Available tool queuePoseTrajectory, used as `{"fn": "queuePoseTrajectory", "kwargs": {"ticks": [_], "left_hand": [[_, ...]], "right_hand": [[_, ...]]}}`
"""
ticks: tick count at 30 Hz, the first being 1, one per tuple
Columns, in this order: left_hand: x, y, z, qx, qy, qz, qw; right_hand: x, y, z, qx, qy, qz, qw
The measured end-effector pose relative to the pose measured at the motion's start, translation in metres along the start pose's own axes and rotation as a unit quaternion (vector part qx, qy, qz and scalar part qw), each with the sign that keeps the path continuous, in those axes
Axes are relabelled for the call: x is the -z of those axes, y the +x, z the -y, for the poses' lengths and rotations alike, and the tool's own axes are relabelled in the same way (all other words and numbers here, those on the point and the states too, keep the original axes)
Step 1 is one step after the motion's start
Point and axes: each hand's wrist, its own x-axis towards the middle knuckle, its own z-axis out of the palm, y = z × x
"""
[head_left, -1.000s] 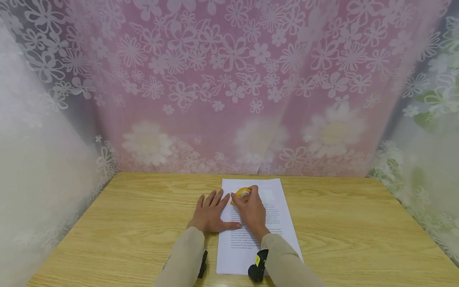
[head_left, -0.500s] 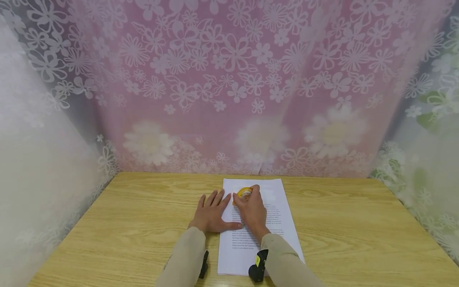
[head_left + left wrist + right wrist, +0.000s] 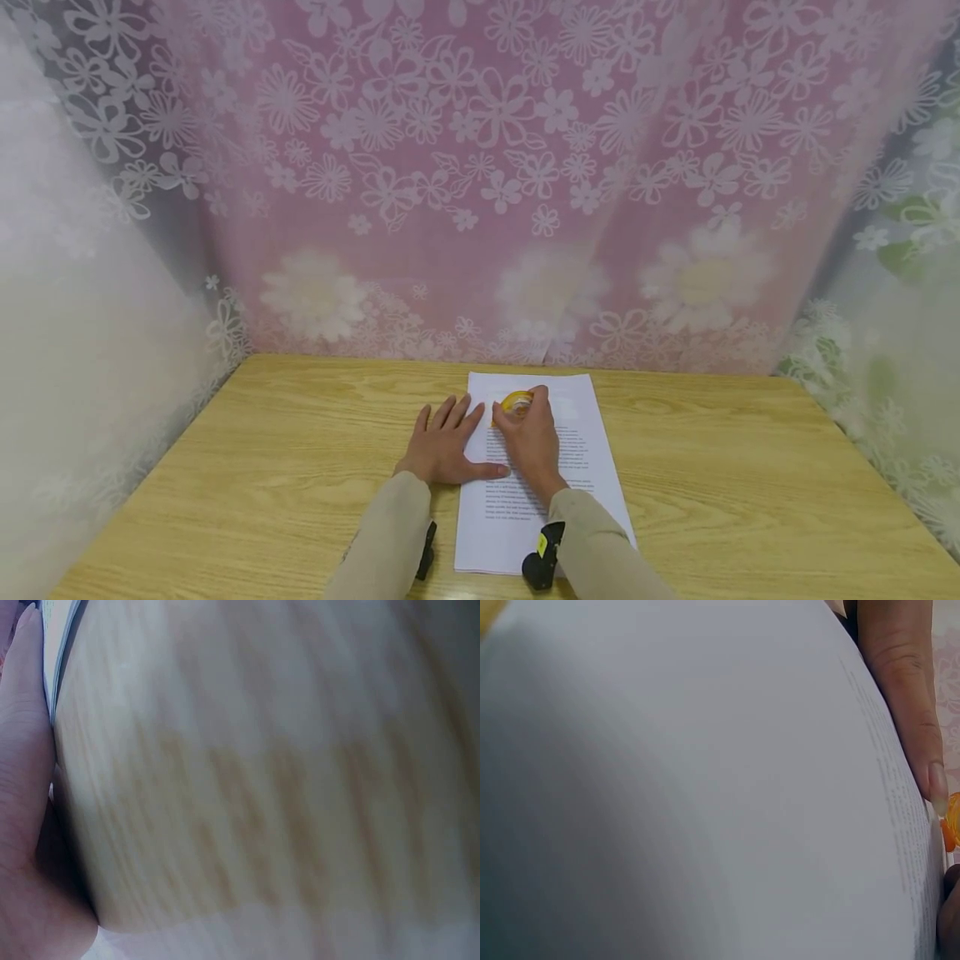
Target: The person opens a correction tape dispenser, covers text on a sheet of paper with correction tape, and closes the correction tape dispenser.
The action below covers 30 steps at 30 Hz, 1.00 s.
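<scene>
In the head view a stack of printed white paper [image 3: 495, 542] lies on the wooden table. My right hand [image 3: 536, 442] pinches a round yellow-orange correction tape dispenser [image 3: 517, 403] between thumb and fingers, low over the upper part of the page. Spread flat, my left hand [image 3: 442, 450] rests across the stack's left edge, its thumb pointing right over the printed lines. The right wrist view catches that thumb [image 3: 907, 697] and a sliver of the dispenser [image 3: 951, 825]. In the left wrist view my left hand [image 3: 22, 772] lies along the left border. The dispenser's tip is hidden.
The wood-grain table [image 3: 300, 467] extends to both sides of the paper. A pink floral curtain [image 3: 450, 208] hangs behind its far edge, with pale sheets [image 3: 90, 333] at the sides. Black wrist cameras [image 3: 540, 567] sit at both sleeves.
My right hand has moved slightly to the right across the page with the correction tape dispenser. The left hand stays in place on the paper.
</scene>
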Motion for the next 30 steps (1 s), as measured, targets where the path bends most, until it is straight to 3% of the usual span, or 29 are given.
{"fn": "queuePoseTrajectory", "kwargs": {"ticks": [6, 18, 24, 30], "left_hand": [[0.01, -0.005, -0.004, -0.001, 0.014, 0.003, 0.9999], [0.008, -0.003, -0.003, 0.002, 0.028, 0.003, 0.9996], [0.006, -0.002, -0.004, 0.001, 0.028, 0.006, 0.9996], [0.005, -0.002, -0.004, 0.009, 0.032, 0.007, 0.9994]], "right_hand": [[0.0, 0.001, -0.001, 0.0, 0.014, 0.001, 1.0], [0.002, 0.001, -0.002, 0.012, 0.022, -0.002, 1.0], [0.01, 0.003, -0.004, 0.008, -0.03, 0.017, 0.999], [0.014, 0.004, -0.003, 0.009, -0.021, 0.045, 0.999]]}}
